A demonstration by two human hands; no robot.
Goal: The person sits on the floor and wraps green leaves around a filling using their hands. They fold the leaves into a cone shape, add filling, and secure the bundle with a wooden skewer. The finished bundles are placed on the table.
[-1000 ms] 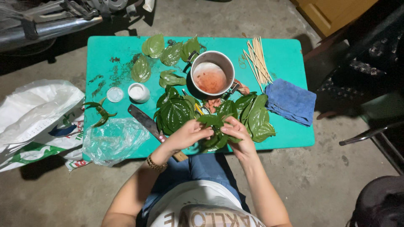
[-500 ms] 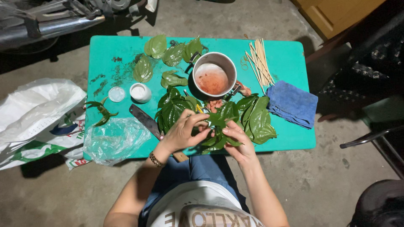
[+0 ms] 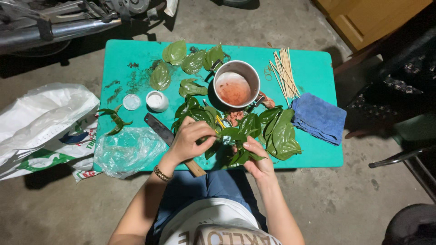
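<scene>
Green, glossy, heart-shaped leaves point(image 3: 236, 140) sit bunched between both hands at the near edge of a turquoise desk point(image 3: 313, 72), right in front of the seated person. The left hand point(image 3: 188, 141) curls over the bunch from the left, fingers pinching a leaf; the right hand point(image 3: 256, 159) cups it from below and to the right, thumb pressed on top. Both hands are closed on the same bunch, close together, neither clearly nearer. The leaf tips fan away from the person, towards the desk's middle.

Just beyond the bunch stands a round metal pot point(image 3: 236, 84) with reddish residue inside. More loose leaves point(image 3: 190, 61) lie further back. Pale thin sticks point(image 3: 285, 72) lie in a bundle to the right of the pot, above a folded blue cloth point(image 3: 319, 118). Left of the hands, a dark-bladed knife point(image 3: 163, 131) with a wooden handle lies diagonally, beside a crumpled clear plastic bag point(image 3: 127, 152) and a small white cup point(image 3: 157, 100).
</scene>
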